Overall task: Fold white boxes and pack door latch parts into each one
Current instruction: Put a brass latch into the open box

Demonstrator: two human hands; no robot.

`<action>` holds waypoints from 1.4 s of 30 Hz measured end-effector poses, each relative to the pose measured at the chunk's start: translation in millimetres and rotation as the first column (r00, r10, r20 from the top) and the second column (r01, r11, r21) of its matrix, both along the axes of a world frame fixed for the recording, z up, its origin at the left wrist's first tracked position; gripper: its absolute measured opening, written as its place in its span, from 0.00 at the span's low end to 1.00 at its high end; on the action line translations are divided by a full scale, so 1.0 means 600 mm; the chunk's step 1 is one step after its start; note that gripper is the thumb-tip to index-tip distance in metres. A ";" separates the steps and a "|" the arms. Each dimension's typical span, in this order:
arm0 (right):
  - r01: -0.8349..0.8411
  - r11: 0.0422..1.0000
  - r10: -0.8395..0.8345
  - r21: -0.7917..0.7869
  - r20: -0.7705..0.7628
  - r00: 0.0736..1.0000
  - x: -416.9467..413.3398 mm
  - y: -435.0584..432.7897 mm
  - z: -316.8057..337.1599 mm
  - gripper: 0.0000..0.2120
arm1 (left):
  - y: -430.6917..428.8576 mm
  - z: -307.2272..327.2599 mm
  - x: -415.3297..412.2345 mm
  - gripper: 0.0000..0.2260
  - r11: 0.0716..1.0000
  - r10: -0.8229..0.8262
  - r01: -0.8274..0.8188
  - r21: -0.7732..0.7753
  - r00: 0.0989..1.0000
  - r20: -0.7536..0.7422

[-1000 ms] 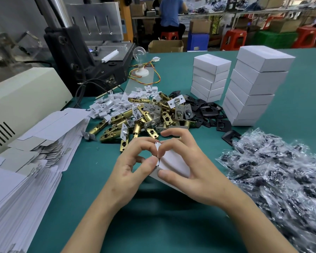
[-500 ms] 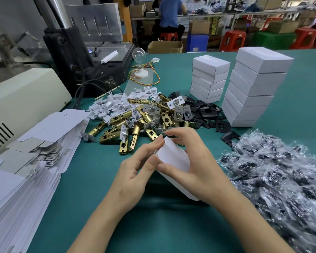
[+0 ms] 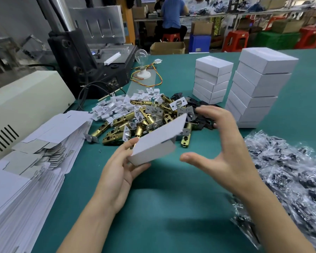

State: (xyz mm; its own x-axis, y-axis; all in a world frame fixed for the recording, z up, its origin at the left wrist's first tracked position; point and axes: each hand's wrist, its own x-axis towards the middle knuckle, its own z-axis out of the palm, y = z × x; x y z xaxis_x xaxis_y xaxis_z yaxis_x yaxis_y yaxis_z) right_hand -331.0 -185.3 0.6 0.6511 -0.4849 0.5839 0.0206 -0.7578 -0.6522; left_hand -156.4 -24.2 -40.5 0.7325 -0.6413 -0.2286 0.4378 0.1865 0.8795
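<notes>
Across the whole view, a teal table [image 3: 171, 207]. Heaped on its right side, a big pile of clear bags [image 3: 290, 170] with dark parts inside. On the left, a slumped stack of flat white blanks [image 3: 26, 170], just beside a cream machine [image 3: 26, 101]. Farther back, right of centre, a taller box stack [image 3: 259, 84] and a shorter box stack [image 3: 212, 79], near each other, both upright. In the middle, a loose heap of brass latch parts [image 3: 135, 121], with small white plastic pieces [image 3: 117, 105] mixed in along its far left side. Nearer, two bare hands. Grips one white box [image 3: 157, 141] with the left hand [image 3: 117, 172] at the lower left corner, thumb underneath, fingers over the top edge. Holds it tilted and off the table, just in front of the latch heap. Right hand [image 3: 226, 152] spread wide, holding nothing, just right of the box and apart from it. Smallest, at the back, a clear light bulb [image 3: 141, 55] upright on a white base.
</notes>
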 end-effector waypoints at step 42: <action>0.205 0.930 -0.364 -0.305 -0.685 0.631 0.224 -0.160 0.083 0.25 | 0.002 -0.038 -0.015 0.14 0.899 -0.439 0.252 0.359 0.530 0.726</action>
State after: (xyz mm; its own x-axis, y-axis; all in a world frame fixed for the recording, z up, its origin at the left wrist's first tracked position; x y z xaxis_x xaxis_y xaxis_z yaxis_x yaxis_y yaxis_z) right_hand -196.5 -281.0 50.5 0.7481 -0.6577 0.0883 -0.6307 -0.7460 -0.2139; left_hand -165.6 -23.0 -63.1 0.4117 -0.8959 0.1671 -0.4330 -0.0309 0.9009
